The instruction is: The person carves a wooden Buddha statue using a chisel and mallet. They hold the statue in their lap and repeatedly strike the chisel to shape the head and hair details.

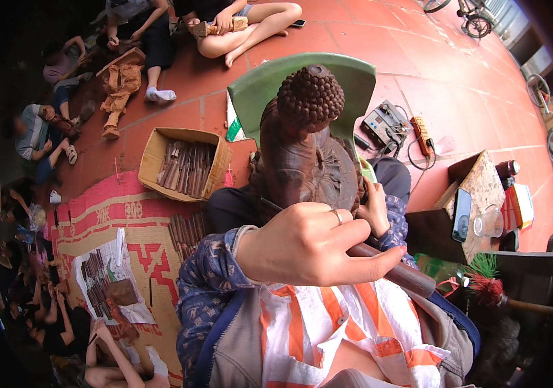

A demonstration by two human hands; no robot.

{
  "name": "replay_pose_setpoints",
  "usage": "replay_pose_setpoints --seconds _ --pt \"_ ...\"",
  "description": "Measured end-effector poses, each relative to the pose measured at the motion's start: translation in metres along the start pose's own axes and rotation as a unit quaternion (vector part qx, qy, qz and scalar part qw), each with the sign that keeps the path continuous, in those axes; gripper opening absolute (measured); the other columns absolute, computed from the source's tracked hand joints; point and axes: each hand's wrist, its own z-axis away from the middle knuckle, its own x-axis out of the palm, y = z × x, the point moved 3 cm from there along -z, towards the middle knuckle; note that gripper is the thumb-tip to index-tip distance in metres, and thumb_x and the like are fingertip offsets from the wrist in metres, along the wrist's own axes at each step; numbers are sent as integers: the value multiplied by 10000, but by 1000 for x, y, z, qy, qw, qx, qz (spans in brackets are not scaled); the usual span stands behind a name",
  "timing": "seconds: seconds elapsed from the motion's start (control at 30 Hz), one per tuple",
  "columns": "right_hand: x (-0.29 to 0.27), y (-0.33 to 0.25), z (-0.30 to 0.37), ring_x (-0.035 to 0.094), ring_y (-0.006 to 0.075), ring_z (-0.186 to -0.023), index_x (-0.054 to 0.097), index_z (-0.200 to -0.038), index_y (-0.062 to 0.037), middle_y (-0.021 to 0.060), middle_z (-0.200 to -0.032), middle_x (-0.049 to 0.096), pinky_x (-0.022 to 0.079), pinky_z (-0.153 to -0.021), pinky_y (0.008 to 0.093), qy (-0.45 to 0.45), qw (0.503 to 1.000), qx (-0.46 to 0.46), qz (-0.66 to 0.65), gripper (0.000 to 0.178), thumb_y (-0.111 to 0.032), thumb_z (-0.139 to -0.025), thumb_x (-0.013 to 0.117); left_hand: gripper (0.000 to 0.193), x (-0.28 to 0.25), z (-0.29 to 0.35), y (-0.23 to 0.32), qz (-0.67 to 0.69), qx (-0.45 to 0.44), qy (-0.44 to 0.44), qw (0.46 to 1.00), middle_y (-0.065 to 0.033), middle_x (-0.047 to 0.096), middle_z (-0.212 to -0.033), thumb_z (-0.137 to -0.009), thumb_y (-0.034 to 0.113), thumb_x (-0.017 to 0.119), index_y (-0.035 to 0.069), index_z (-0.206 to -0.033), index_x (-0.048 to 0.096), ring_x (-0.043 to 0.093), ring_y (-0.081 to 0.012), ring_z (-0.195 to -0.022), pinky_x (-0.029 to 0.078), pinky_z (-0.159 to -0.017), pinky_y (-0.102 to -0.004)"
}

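Note:
A dark carved wooden Buddha statue [289, 155] with a curl-covered head leans before a green plastic chair [347, 74], between my knees. My left hand [302, 249], wearing a ring, crosses in front of it with fingers closed round a carving chisel [412, 278]. The chisel's round wooden handle sticks out to the lower right; its thin blade shows at the upper left, close to the statue's lower body. On the statue's right side, my right hand [373, 210] grips its edge, some fingers hidden behind the wood.
At left stand a cardboard box [219, 171] of chisels and a patterned mat [153, 226] with more chisels on paper. An electrical box [386, 126], an orange power strip [422, 136] and a phone [461, 213] lie right. Several people sit with carvings along the left.

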Motion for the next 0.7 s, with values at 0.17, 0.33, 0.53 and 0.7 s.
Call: replay_pose_setpoints --seconds 0.17,0.33,0.53,0.7 --pt "-68 -29 -11 548 300 -977 523 -1300 -2 197 -1096 529 458 -844 350 2 996 -16 -93 638 -124 -710 733 408 6 11 -8 59 -38 32 997 2 428 -668 -687 160 727 101 -1079 631 482 -113 -509 384 -416 -249" --pt "-162 -152 11 548 189 -912 559 -1293 -64 168 -1141 465 480 -740 282 -59 830 -325 -449 699 -320 -706 839 449 6 6 -3 112 -42 40 992 -83 550 -796 -698 94 751 -5 -1078 533 588 -221 -596 476 -497 -320" --pt "-182 -193 4 608 197 -761 669 -1061 17 172 -924 573 519 -651 239 -12 748 -563 -351 575 -488 -789 711 312 2 13 -5 93 -87 82 988 -95 587 -783 -747 97 745 -33 -1007 630 607 -219 -621 497 -522 -304" --pt "-190 -188 3 619 198 -738 683 -945 33 169 -864 628 531 -634 241 -4 719 -509 -474 532 -456 -753 767 215 -29 39 -14 122 -237 131 955 -75 606 -739 -716 41 745 10 -926 711 589 -151 -625 448 -529 -250"
